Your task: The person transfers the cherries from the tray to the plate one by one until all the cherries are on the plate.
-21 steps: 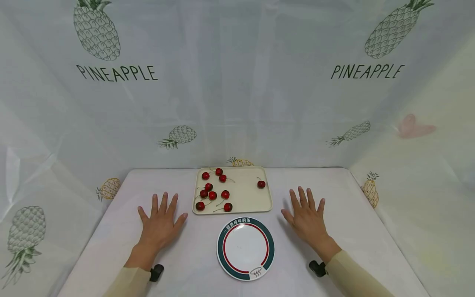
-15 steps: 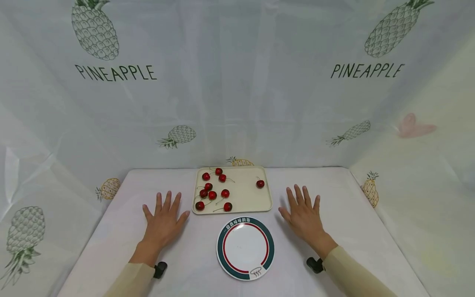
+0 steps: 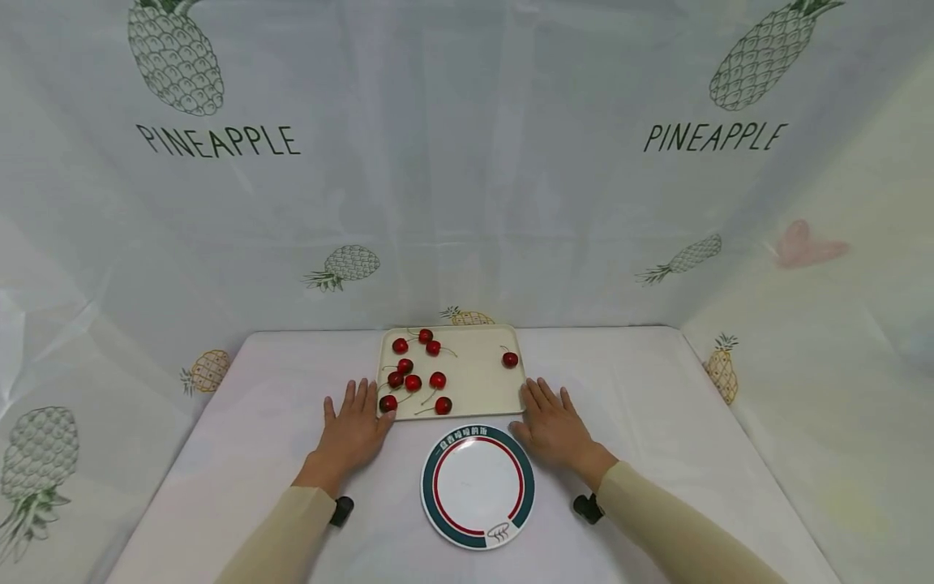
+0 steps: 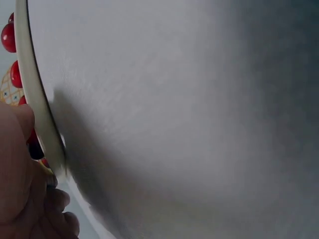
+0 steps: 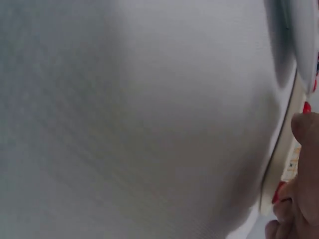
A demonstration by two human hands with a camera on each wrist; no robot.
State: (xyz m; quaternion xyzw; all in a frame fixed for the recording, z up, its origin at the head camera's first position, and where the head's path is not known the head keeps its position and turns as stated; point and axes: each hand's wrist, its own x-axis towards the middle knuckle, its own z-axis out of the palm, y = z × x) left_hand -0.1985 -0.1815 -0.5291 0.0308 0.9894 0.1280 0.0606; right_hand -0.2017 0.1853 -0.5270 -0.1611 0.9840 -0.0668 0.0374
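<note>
A cream rectangular tray (image 3: 481,389) with several red cherries (image 3: 413,383) lies at the back of the table. Most cherries are on its left half; a lone cherry (image 3: 510,359) sits at the right. My left hand (image 3: 352,438) is at the tray's left side, fingers extended, thumb by the near-left corner. In the left wrist view the thumb overlaps the tray rim (image 4: 37,94). My right hand (image 3: 558,436) is at the tray's right side, fingertips by its edge, thumb close to the plate. Whether the fingers press the tray cannot be told.
A round white plate (image 3: 477,487) with a green band and red ring sits just in front of the tray, between the hands. White cloth (image 3: 627,381) covers the table. A pineapple-print curtain (image 3: 467,203) hangs right behind the tray.
Both hands have moved inward, the left hand rightward and the right hand leftward, to the tray's two sides. The view has shifted slightly; tray and plate stay in place.
</note>
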